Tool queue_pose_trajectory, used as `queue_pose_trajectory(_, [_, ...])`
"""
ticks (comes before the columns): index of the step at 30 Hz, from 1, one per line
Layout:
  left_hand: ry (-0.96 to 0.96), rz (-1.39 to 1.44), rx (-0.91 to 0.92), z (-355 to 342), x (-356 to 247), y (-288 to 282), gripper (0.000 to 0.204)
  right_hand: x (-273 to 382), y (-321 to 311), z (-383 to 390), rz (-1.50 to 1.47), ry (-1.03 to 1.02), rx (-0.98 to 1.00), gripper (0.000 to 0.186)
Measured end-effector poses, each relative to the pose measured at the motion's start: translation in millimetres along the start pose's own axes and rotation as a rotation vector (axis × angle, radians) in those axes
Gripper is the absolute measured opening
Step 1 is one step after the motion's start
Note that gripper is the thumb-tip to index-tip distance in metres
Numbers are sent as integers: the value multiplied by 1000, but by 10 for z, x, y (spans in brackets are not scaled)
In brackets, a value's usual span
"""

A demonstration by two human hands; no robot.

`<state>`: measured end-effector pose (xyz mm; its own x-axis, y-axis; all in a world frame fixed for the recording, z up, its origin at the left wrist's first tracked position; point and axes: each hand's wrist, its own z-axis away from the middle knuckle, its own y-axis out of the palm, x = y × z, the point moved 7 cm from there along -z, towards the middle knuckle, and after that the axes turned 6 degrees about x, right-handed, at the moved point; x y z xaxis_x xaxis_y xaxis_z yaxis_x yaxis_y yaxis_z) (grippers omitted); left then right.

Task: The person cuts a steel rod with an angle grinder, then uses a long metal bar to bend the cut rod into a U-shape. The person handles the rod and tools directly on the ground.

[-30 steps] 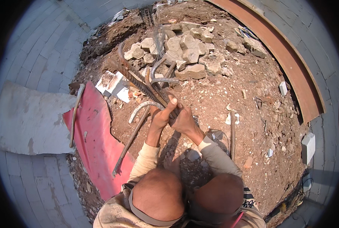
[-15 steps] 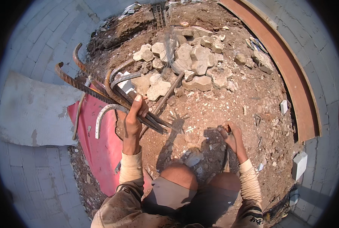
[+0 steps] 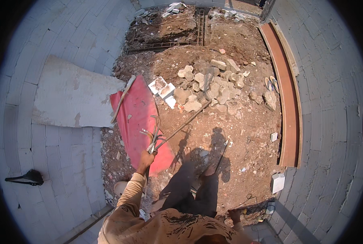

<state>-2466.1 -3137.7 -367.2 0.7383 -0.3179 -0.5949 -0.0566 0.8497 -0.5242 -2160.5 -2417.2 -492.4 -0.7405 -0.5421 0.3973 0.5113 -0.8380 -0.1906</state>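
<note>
My left hand (image 3: 147,157) is wrapped round a bundle of bent rebar pieces (image 3: 153,137), their hooked ends fanning out above the fist over a red sheet (image 3: 140,122) on the ground. My right hand (image 3: 234,214) hangs low near the bottom edge, dark and partly hidden by my body; its fingers are too unclear to read. From beside the bundle a long rod (image 3: 185,124) runs along the dirt toward a heap of paving blocks (image 3: 220,91). A tangle of thin grey wire (image 3: 208,79) lies on that heap.
Pale block walls enclose the dirt floor. A reddish-brown board (image 3: 289,101) lines the right wall, with sandals (image 3: 271,84) beside it. White blocks (image 3: 162,86) lie beyond the red sheet. At the back, a rebar cage (image 3: 200,28) sits in a trench. A black object (image 3: 29,177) is at left.
I have risen from a crouch to standing, so the ground looks farther off. The rebar bundle has come along in my left hand; my right hand has dropped toward the lower edge.
</note>
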Motion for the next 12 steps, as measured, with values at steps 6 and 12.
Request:
queue_pose_trajectory(6, [-357, 111, 197, 1312, 1574, -385, 29, 1746, 120, 890, -463, 171, -91, 22])
queue_pose_trajectory(12, [-534, 399, 417, 1914, 3032, -308, 21, 2616, -190, 110, -710, 24, 127, 30])
